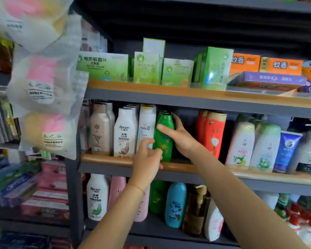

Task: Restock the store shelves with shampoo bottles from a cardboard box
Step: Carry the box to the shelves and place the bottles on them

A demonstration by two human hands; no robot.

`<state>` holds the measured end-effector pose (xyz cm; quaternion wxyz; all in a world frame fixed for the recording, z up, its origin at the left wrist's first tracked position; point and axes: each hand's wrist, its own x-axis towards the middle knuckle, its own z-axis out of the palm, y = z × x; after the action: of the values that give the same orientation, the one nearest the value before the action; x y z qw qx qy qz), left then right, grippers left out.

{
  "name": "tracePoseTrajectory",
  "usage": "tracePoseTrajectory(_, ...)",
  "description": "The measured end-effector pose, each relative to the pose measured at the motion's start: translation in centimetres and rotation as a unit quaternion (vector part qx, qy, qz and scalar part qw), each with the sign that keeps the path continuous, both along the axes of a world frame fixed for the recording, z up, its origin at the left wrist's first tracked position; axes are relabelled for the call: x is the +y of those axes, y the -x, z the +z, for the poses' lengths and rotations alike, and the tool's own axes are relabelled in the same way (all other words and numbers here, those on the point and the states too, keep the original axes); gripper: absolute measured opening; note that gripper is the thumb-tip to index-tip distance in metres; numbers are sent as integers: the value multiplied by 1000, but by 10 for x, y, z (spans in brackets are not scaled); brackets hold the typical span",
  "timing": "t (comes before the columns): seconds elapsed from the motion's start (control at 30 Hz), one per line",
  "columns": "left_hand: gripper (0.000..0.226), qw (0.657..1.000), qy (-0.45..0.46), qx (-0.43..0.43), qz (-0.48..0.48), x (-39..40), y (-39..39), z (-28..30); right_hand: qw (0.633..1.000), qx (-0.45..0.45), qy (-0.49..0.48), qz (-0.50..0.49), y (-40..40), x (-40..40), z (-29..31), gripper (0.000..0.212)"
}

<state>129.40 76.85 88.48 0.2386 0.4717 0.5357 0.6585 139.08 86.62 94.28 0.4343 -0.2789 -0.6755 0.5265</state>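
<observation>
A green shampoo bottle (164, 139) stands upright at the front of the middle shelf (106, 158), between a white Pantene bottle (146, 126) and a red bottle (215, 133). My right hand (178, 136) holds the green bottle, thumb across its front and fingers round its right side. My left hand (147, 159) is at the bottle's lower left, fingers curled against its base and the Pantene bottle. More green bottles stand behind it. No cardboard box is in view.
A white Raclen bottle (124, 135) and a beige bottle (100, 130) stand left of the Pantene. Green and orange boxes (104, 66) fill the upper shelf. More bottles (175, 203) line the lower shelf. Bagged goods (41, 81) hang at left.
</observation>
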Motion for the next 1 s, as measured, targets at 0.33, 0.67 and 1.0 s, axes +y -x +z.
tracePoseTrajectory(0.33, 30, 999, 35, -37, 11, 6, -17, -10, 981, -78, -106, -141, 6, 3, -23, 94)
tracePoseTrajectory(0.67, 29, 998, 54, -17, 25, 9, -24, -11, 948, -135, -182, -225, -6, -7, -24, 70)
tracePoseTrajectory(1.0, 49, 976, -9, 203, 78, 10, -37, -6, 919, -242, -219, -219, -48, -21, -1, 47)
